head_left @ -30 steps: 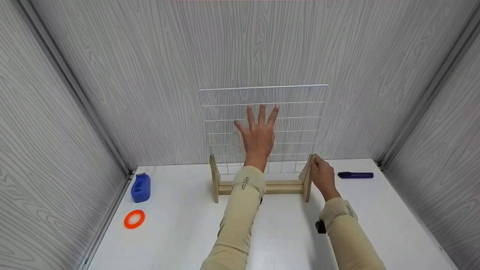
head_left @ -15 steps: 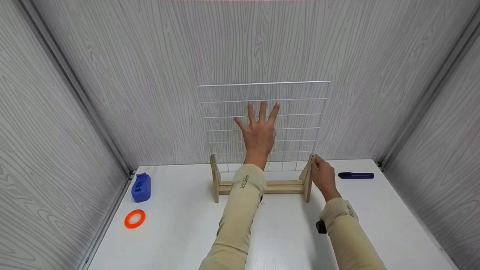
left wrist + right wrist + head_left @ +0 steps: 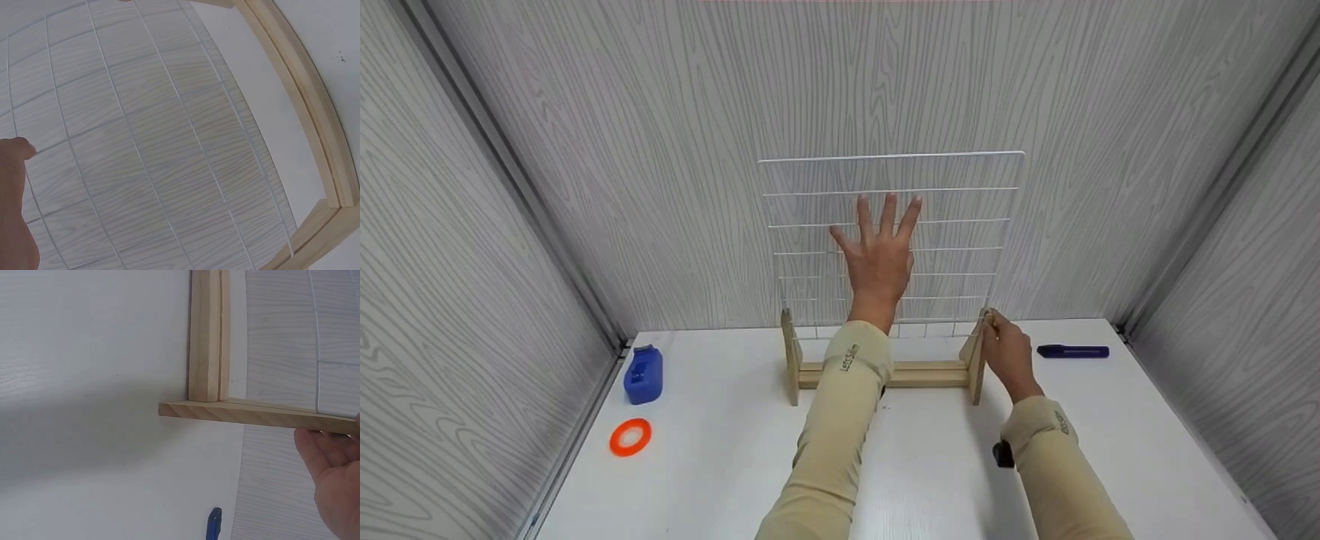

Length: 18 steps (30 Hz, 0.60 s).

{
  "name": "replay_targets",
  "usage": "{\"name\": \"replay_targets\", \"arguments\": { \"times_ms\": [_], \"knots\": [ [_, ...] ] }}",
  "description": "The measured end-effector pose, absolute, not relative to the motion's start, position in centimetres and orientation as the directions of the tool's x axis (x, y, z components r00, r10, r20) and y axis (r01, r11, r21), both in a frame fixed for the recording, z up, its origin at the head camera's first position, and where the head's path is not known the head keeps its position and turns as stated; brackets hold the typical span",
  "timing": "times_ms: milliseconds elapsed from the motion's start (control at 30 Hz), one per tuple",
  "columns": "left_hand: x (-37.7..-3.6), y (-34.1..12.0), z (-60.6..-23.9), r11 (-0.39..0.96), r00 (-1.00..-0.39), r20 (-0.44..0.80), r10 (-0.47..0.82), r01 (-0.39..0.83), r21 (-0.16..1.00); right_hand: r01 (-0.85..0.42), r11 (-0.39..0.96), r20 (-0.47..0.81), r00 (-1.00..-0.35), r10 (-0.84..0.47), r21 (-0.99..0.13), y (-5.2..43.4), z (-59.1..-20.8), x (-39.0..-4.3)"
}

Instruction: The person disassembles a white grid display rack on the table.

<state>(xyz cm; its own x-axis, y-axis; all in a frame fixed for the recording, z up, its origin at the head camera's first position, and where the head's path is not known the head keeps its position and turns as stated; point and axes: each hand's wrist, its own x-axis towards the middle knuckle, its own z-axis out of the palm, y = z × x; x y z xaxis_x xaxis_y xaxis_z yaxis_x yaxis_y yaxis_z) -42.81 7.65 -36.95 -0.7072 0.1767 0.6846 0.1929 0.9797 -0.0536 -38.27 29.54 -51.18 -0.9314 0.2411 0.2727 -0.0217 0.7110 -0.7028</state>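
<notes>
A white wire grid panel [image 3: 952, 222] stands upright between the two side boards of a wooden stand [image 3: 930, 375] at the back of the table. My left hand [image 3: 879, 262] lies against the grid with its fingers straight and spread; in the left wrist view only part of that hand [image 3: 12, 202] shows at the left edge. With my right hand [image 3: 1009, 352] I hold the upper end of the stand's right side board [image 3: 975, 367]. Seen from the right wrist, the fingers [image 3: 315, 453] press along the board's outer face, and some fingertips are cut off by the frame.
To the left on the white table [image 3: 712, 465] are a blue tape dispenser [image 3: 643, 375] and an orange ring [image 3: 630, 437]. A dark blue box cutter [image 3: 1072, 352] lies right of the stand. Grey wood-patterned walls [image 3: 660, 150] enclose the back and both sides.
The wire grid has slid upward between the side boards, and my left hand has moved up with it. My right hand and the wooden stand have stayed in place.
</notes>
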Motion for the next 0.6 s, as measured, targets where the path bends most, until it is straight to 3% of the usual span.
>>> {"name": "replay_targets", "arguments": {
  "times_ms": [333, 600],
  "knots": [
    [-42.7, 7.5, -35.9, 0.982, -0.71, 0.683, 0.173, 0.179, -0.062, -0.01, 0.708, 0.249, -0.94, 0.235, -0.706, 29.7, -51.0, -38.2],
    [-42.9, 7.4, -35.5, 0.98, -0.677, 0.716, 0.168, 0.194, -0.045, 0.024, 0.683, 0.14, -0.973, 0.183, -0.73, 30.5, -50.4, -38.6]
  ]
}}
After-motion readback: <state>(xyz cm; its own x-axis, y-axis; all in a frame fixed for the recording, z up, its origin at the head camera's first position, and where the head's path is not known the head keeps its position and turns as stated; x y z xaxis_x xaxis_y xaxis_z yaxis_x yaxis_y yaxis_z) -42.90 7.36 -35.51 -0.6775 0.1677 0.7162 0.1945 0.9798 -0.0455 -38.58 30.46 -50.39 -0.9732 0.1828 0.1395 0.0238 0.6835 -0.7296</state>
